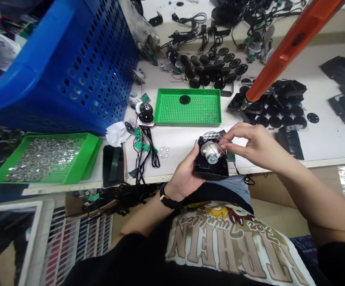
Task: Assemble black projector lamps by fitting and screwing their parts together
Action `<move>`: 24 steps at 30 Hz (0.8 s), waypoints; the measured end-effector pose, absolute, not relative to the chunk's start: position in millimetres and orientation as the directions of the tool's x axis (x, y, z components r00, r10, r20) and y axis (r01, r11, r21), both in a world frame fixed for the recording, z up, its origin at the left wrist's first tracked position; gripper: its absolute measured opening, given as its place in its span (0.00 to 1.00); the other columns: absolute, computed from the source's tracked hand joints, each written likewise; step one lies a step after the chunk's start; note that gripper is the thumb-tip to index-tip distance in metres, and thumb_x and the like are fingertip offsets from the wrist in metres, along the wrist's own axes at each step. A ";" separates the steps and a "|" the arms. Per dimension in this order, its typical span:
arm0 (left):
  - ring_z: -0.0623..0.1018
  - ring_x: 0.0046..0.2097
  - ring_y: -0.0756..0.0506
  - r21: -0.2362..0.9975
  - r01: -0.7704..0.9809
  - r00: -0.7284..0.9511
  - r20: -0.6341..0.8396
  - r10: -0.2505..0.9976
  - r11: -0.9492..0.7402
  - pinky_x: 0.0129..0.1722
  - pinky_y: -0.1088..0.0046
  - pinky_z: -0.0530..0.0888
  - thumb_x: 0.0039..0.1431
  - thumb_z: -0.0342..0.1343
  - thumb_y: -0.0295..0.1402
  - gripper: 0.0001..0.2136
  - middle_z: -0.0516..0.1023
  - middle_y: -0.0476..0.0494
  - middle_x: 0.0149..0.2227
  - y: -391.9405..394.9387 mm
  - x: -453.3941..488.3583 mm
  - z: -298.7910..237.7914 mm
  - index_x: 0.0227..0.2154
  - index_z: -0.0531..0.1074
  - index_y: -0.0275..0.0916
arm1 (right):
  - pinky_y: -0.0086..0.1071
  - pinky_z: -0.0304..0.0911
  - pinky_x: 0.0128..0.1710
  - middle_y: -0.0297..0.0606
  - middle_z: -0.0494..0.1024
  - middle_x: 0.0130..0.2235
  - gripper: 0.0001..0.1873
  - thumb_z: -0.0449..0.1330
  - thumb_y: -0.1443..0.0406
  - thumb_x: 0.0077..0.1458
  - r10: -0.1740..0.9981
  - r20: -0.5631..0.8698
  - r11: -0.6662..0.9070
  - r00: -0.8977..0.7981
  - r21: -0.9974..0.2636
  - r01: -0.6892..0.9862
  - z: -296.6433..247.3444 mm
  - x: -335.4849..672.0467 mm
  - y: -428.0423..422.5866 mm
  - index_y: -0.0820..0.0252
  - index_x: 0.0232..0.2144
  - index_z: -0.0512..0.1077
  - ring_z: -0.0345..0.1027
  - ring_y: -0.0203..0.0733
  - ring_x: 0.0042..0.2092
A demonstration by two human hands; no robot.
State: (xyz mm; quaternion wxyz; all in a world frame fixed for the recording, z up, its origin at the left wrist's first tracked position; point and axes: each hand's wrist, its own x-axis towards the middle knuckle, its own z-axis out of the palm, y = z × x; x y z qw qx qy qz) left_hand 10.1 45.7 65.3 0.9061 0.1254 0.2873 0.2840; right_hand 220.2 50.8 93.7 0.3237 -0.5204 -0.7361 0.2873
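Observation:
My left hand (187, 172) grips a black plastic housing (210, 171) from its left side, near the table's front edge. A silvery-white motor-like part (212, 153) sits in that housing, with thin red and black wires running off it. Fingers and thumb of my right hand (247, 145) pinch together at the thin wires (221, 147) on the right of the motor part. A small green circuit board (231, 157) hangs at the housing's right side, partly behind my right hand, and a dark cable (249, 180) loops below it.
Beyond the housing lies a green tray (187, 124) with screws and a black disc. An orange screwdriver-like tool (285, 55) hangs at the right. A blue basket (101, 79), a green bin of metal parts (86, 159), a phone (113, 165) and circuit boards with cables (151, 147) are at the left.

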 end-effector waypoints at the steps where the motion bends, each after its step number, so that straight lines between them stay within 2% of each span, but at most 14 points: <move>1: 0.79 0.59 0.36 0.382 -0.435 0.674 -0.462 0.576 0.815 0.62 0.53 0.73 0.75 0.42 0.49 0.25 0.84 0.38 0.49 46.2 9.8 64.7 0.48 0.78 0.35 | 0.37 0.70 0.40 0.34 0.85 0.35 0.03 0.67 0.67 0.56 0.949 0.172 0.299 -0.263 -0.756 0.582 93.7 220.0 52.1 0.54 0.33 0.82 0.78 0.42 0.38; 7: 0.79 0.59 0.36 0.339 -0.456 0.647 -0.508 0.568 0.823 0.63 0.54 0.71 0.74 0.46 0.47 0.23 0.84 0.35 0.51 47.6 9.6 63.8 0.52 0.77 0.33 | 0.37 0.68 0.42 0.37 0.85 0.35 0.04 0.65 0.66 0.58 0.948 0.080 0.260 -0.307 -0.753 0.604 100.4 216.1 56.3 0.57 0.33 0.81 0.77 0.43 0.39; 11: 0.81 0.58 0.37 0.305 -0.469 0.620 -0.555 0.555 0.829 0.63 0.56 0.72 0.76 0.42 0.45 0.24 0.84 0.35 0.52 48.9 10.8 65.6 0.51 0.78 0.32 | 0.37 0.66 0.43 0.39 0.85 0.36 0.05 0.64 0.66 0.59 0.949 0.037 0.231 -0.312 -0.755 0.614 102.8 214.4 57.2 0.58 0.33 0.81 0.77 0.44 0.39; 14: 0.81 0.58 0.38 0.301 -0.469 0.611 -0.568 0.551 0.830 0.63 0.57 0.72 0.76 0.43 0.44 0.23 0.84 0.36 0.51 50.1 11.3 65.5 0.51 0.78 0.33 | 0.37 0.66 0.43 0.39 0.85 0.37 0.05 0.64 0.66 0.59 0.947 0.018 0.225 -0.321 -0.751 0.621 101.8 214.7 58.7 0.57 0.33 0.81 0.76 0.44 0.40; 19: 0.81 0.58 0.37 0.317 -0.468 0.600 -0.572 0.560 0.825 0.62 0.57 0.73 0.74 0.49 0.43 0.20 0.84 0.36 0.52 51.5 11.7 64.5 0.52 0.78 0.33 | 0.37 0.66 0.43 0.39 0.85 0.37 0.05 0.63 0.66 0.59 0.941 0.035 0.250 -0.337 -0.742 0.622 100.4 215.5 61.6 0.58 0.34 0.81 0.76 0.44 0.40; 24: 0.81 0.56 0.38 0.360 -0.453 0.574 -0.582 0.576 0.816 0.62 0.57 0.73 0.75 0.46 0.41 0.19 0.84 0.38 0.50 52.0 12.7 64.9 0.50 0.78 0.35 | 0.37 0.66 0.44 0.39 0.85 0.36 0.06 0.63 0.66 0.60 0.928 0.076 0.300 -0.365 -0.735 0.609 100.7 215.9 64.8 0.57 0.34 0.81 0.76 0.45 0.41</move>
